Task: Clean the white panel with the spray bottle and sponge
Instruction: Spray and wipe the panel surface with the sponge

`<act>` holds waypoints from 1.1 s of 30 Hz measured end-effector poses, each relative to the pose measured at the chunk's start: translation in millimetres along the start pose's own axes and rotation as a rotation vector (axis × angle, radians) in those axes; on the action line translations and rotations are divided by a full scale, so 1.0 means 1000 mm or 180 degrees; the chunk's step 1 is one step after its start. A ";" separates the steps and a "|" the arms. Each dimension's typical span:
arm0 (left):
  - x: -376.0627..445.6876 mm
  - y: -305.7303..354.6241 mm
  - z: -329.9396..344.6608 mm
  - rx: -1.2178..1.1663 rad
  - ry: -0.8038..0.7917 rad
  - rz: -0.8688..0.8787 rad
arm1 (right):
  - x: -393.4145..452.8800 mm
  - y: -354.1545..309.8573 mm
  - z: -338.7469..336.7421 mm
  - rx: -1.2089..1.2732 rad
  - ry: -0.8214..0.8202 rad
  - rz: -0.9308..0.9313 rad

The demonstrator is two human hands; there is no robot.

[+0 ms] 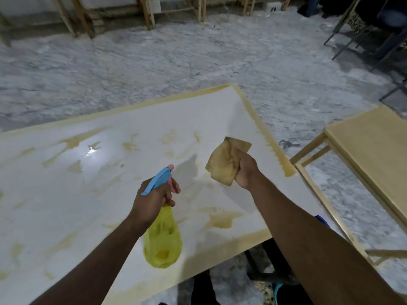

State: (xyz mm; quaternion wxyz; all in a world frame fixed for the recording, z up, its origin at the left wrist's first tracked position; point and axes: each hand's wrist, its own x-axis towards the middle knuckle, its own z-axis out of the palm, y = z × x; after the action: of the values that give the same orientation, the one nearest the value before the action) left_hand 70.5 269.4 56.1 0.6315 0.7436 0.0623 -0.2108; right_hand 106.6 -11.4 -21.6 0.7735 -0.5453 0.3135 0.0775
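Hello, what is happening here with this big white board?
A person is cleaning a large white panel that lies flat. The left hand holds a yellow spray bottle with a blue head, pointed at the panel. The right hand holds a brownish sponge lifted above the surface, not touching it. Yellow-brown stains are spread over the panel and along its edges, so much cleaning is left to do. A wooden frame table stands to the right.

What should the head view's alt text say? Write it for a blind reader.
A left hand holds a yellow spray bottle and a right hand holds a tan sponge above a white panel streaked with yellowish stains.
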 end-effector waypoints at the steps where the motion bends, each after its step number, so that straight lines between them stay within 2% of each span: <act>1: 0.011 0.002 -0.005 0.0009 0.0090 -0.0004 | 0.016 -0.008 0.011 -0.0154 0.0001 -0.0026; 7: 0.081 0.017 -0.024 -0.0234 0.0474 -0.0068 | 0.133 -0.067 0.076 -0.0942 -0.0027 -0.0417; 11: 0.124 0.022 -0.035 -0.0457 0.0643 -0.0033 | 0.205 -0.111 0.127 -0.2552 0.0434 -0.1203; 13: 0.135 0.025 -0.037 -0.0510 0.0652 -0.0062 | 0.240 -0.110 0.143 -0.3064 0.0410 -0.1736; 15: 0.155 0.013 -0.041 -0.0423 0.0712 -0.0160 | 0.289 -0.084 0.159 -0.3514 0.0174 -0.1855; 18: 0.161 0.016 -0.039 -0.0445 0.0715 -0.0126 | 0.315 -0.051 0.166 -0.4872 -0.0502 -0.1554; 20: 0.163 0.021 -0.037 -0.0522 0.0695 -0.0025 | 0.318 -0.039 0.166 -0.5587 -0.0652 -0.1446; 22: 0.165 0.025 -0.035 -0.0493 0.0688 0.0004 | 0.311 -0.026 0.161 -0.5888 -0.0688 -0.1612; 29: 0.140 0.026 -0.036 -0.0291 0.0431 0.0035 | 0.220 0.026 0.121 -0.5775 -0.0807 -0.1955; 33: 0.108 0.021 -0.039 -0.0302 0.0242 0.0093 | 0.163 0.064 0.097 -0.5836 -0.0710 -0.2113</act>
State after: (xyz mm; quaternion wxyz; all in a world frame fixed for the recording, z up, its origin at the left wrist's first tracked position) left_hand 185.3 284.4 37.4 0.6662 0.7211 0.0854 -0.1699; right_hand 245.0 64.2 -144.6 0.0580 -0.9846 -0.1123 0.1205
